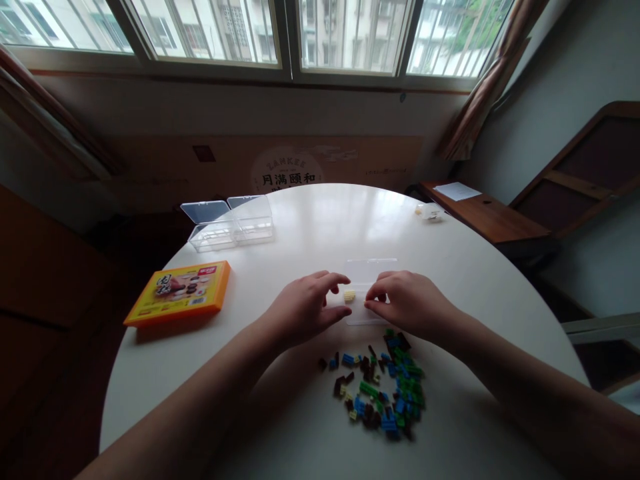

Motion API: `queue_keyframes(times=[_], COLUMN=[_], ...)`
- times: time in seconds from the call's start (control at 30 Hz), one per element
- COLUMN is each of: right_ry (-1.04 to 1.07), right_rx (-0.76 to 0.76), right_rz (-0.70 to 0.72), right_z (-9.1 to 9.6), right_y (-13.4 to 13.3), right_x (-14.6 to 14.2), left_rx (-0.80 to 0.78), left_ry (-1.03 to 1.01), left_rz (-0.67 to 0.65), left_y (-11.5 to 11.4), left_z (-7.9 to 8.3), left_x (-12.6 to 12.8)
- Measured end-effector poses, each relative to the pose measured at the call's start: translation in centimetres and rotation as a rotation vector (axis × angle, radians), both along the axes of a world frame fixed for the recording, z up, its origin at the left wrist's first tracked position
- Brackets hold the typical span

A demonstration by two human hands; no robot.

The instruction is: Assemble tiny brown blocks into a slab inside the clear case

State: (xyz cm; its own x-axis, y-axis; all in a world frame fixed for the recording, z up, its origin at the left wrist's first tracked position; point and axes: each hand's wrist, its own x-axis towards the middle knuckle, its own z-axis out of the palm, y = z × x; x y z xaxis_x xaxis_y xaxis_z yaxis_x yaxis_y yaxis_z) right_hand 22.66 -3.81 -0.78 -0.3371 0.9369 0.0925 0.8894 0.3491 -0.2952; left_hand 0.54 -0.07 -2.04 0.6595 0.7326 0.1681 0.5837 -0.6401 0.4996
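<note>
My left hand [313, 301] has its thumb and fingers apart, with a small block of pale yellow building bricks [349, 295] just beyond the fingertips. My right hand [404, 301] is closed in a pinch on a tiny yellow brick [365, 302], mostly hidden by the fingertips. Both hands are over a clear plastic box [357, 321], whose lid [371, 268] stands open on the far side. The yellow block appears to lie inside the box. Nearer to me, a loose pile of blue, green, brown and yellow building bricks [370, 389] is spread on the white table.
An orange and yellow game box [177, 293] lies at the left of the round white table [310, 220]. Clear plastic boxes [233, 233] with raised lids stand behind it. A small clear bag [430, 212] lies at the far right, near a brown wooden desk [493, 217].
</note>
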Motion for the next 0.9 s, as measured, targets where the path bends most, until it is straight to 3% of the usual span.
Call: queue_keyframes(times=[0.23, 0.9], right_ry=[-0.015, -0.062], right_rx=[0.027, 0.088], right_rz=[0.009, -0.020], right_z=[-0.5, -0.7], right_y=[0.3, 0.3], right_x=[-0.4, -1.6], left_rx=[-0.061, -0.016], left_ry=[0.041, 0.000], left_rz=[-0.003, -0.039], left_y=[-0.2, -0.3], left_z=[0.2, -0.1], left_x=[0.0, 0.1])
